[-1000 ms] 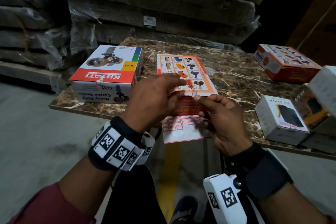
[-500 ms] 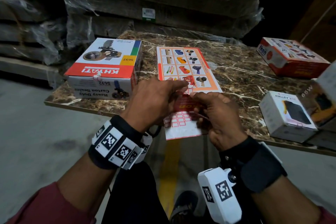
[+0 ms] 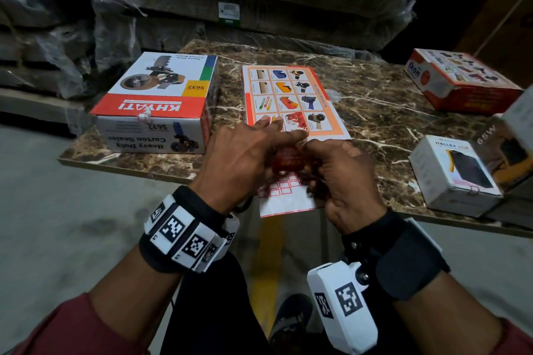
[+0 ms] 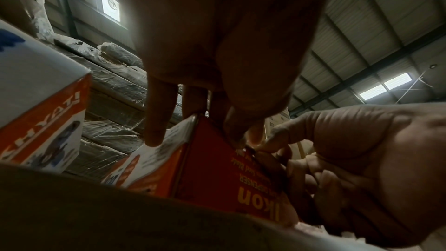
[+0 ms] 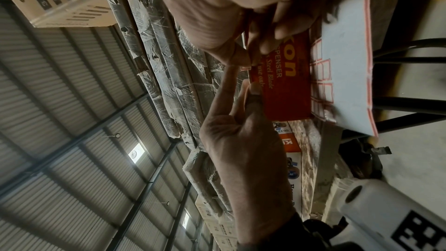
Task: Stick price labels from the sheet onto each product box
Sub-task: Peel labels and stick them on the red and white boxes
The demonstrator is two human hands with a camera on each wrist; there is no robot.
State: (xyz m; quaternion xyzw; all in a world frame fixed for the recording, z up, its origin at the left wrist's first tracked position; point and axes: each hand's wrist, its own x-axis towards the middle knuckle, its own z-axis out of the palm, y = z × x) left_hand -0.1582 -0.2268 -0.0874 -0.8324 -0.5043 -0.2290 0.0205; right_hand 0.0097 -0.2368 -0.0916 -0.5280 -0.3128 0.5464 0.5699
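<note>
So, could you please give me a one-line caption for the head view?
Both hands work at a flat red-orange product box above a white label sheet on the brown marble table.

We look down from head height onto the tabletop [image 3: 375, 101]; our wrist cameras peer upward, close, sharing the red box [image 4: 217, 175].

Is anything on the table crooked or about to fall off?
Yes, the label sheet hangs off the table's near edge, partly under the orange box and under both hands. The right hand grips it. The boxes themselves look fine.
</note>
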